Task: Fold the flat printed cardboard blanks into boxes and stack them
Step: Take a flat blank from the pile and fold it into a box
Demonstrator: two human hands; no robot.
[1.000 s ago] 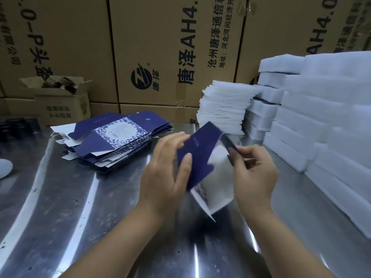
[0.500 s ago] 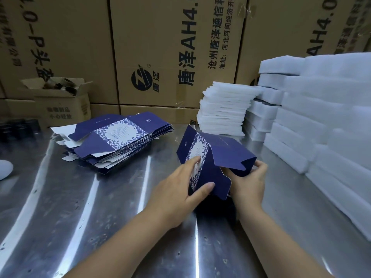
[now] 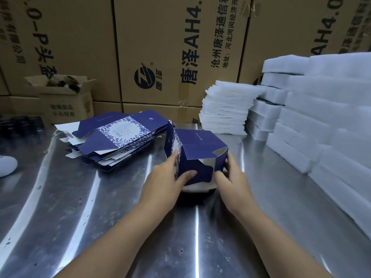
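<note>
A dark blue box (image 3: 197, 145) with a white floral panel stands half-formed on the steel table (image 3: 84, 207), its near end open with flaps loose. My left hand (image 3: 166, 177) grips its left side, thumb pressing a near flap. My right hand (image 3: 230, 175) holds the right wall, fingers curled round its edge. A pile of flat blue printed blanks (image 3: 116, 137) lies to the left behind the box.
White foam sheets (image 3: 226, 109) are stacked behind the box, and thicker white foam blocks (image 3: 321, 121) fill the right side. Large brown cartons (image 3: 172, 51) form the back wall. A small open carton (image 3: 64, 97) sits at back left, a white object (image 3: 6, 165) at the left edge.
The blank was held up and partly flat a second ago; it has been opened into a box shape and set down on the table, with both hands moving lower onto its sides.
</note>
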